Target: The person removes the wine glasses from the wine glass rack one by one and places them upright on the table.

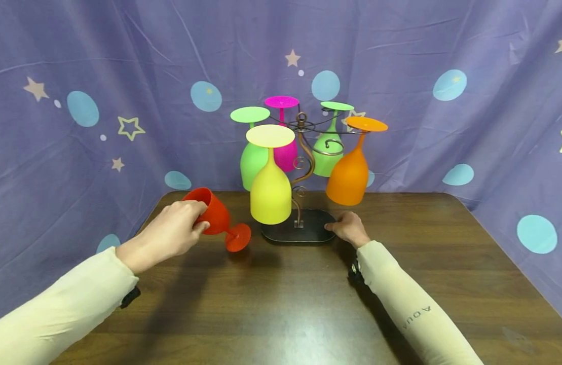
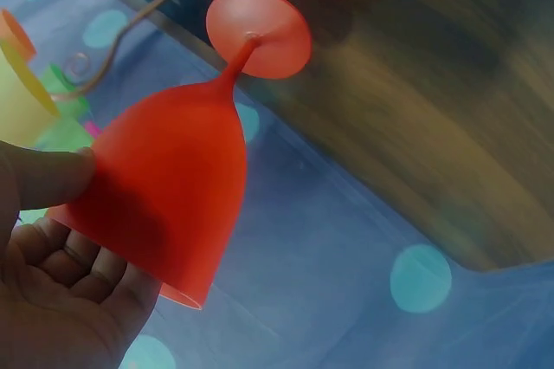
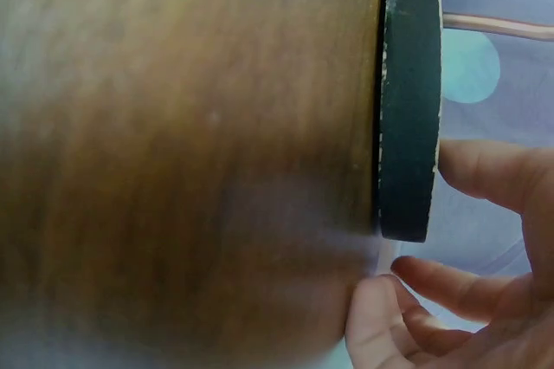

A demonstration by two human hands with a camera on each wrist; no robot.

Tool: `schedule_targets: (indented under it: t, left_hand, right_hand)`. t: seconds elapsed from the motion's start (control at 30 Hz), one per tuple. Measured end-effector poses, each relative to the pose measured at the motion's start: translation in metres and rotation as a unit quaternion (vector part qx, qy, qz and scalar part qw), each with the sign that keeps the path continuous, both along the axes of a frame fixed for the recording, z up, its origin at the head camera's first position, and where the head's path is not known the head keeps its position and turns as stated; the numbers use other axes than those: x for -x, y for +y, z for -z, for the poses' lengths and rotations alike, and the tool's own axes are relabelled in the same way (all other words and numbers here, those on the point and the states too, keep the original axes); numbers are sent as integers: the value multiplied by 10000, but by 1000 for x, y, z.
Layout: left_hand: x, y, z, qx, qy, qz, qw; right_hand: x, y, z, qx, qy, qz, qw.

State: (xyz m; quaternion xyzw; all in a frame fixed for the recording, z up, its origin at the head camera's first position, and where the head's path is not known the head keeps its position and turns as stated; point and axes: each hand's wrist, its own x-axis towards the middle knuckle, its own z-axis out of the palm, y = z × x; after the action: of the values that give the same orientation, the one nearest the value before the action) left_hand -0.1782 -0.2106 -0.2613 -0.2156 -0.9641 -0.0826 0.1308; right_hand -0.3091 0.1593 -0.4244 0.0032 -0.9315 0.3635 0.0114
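Note:
My left hand (image 1: 173, 229) holds a red plastic goblet (image 1: 218, 215) by its bowl, thumb on one side and fingers at the rim. The goblet is tilted, its foot pointing right and down above the table; in the left wrist view the red bowl (image 2: 186, 161) shows whole beyond the thumb. At the right end of a wine glass rack, my right hand (image 1: 351, 228) grips the black oval base (image 1: 273, 234). In the right wrist view the thumb lies on the top of the base (image 3: 411, 109), with the fingers curled around its end.
Upside down on the rack's wire arms hang a yellow goblet (image 1: 270, 195), an orange goblet (image 1: 349, 177), a magenta goblet (image 1: 287, 154) and two green ones. The rack's curled stem (image 1: 308, 165) rises from the base. A wooden table (image 1: 281, 304) lies beneath, a purple curtain (image 1: 399, 45) behind.

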Motion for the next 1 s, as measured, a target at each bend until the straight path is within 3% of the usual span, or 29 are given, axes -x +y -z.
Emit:
schedule_targets:
  t: [0.4,1.0]
  left_hand:
    - [33,-24,-5,540,279,-405,9973]
    - [78,-62,7,1097,583,-807,9890]
  right_hand:
    - [1,-7,-1,225,-91,-67,9997]
    - [-1,-10,0,421,-93,73,9990]
